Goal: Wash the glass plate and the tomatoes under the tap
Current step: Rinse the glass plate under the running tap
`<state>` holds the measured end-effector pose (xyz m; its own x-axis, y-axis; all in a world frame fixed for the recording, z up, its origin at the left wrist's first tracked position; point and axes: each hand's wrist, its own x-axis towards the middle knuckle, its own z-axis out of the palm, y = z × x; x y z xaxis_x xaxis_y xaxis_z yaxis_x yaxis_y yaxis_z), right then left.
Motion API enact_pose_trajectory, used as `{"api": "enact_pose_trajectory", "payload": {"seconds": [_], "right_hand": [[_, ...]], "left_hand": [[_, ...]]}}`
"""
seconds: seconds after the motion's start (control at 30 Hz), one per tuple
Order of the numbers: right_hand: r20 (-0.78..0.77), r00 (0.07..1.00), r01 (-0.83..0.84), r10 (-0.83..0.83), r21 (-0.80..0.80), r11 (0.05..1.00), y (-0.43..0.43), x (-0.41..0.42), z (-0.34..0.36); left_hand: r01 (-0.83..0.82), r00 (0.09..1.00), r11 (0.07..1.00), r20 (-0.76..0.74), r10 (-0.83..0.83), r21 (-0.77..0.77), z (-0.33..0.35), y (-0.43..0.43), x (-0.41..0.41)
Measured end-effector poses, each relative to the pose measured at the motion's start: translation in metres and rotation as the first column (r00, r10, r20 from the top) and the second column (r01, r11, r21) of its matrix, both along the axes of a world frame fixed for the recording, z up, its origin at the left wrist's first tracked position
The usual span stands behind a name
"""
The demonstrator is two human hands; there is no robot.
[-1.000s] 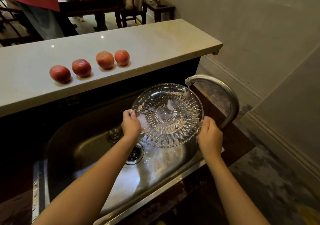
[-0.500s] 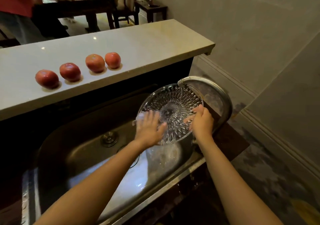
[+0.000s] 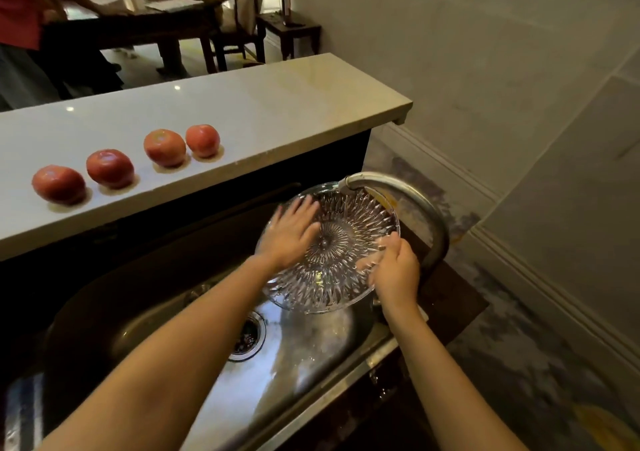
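Glass plate (image 3: 341,253) tilted under tap (image 3: 388,187); right hand (image 3: 393,274) gripped rim, left hand (image 3: 289,230) flat, splayed on it; 4 tomatoes (image 3: 110,168) beyond tap, nearer left.

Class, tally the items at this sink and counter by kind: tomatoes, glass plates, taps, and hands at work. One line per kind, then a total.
Tomatoes: 4
Glass plate: 1
Tap: 1
Hands: 2, left hand, right hand
Total: 8

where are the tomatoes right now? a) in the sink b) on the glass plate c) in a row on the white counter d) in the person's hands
c: four tomatoes sit in a row on the white counter, while the left hand and right hand handle only the glass plate over the sink.
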<state>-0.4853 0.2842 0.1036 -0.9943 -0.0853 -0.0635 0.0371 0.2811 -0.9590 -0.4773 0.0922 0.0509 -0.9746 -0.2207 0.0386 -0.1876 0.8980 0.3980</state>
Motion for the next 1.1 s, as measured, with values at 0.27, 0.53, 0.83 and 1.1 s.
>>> {"api": "enact_pose_trajectory", "payload": {"seconds": [0.27, 0.53, 0.83, 1.1], "right_hand": [[0.000, 0.999, 0.043, -0.043, 0.032, 0.999, -0.017, 0.000, -0.010], [0.128, 0.992, 0.025, -0.018, -0.052, 0.998, -0.019, 0.003, -0.004], [0.008, 0.997, 0.081, -0.081, -0.022, 0.996, -0.015, -0.005, -0.004], [0.016, 0.996, 0.090, -0.090, 0.008, 0.996, -0.024, 0.000, -0.015]], "left_hand": [[0.158, 0.986, 0.977, 0.029, -0.164, 0.147, -0.013, 0.057, 0.072], [0.029, 1.000, 1.000, 0.007, -0.029, 0.001, 0.029, 0.053, -0.031], [-0.124, 0.980, 0.986, 0.141, 0.138, -0.107, -0.018, -0.024, 0.039], [0.043, 0.992, 0.983, 0.108, -0.063, 0.180, -0.012, 0.064, 0.057]]}}
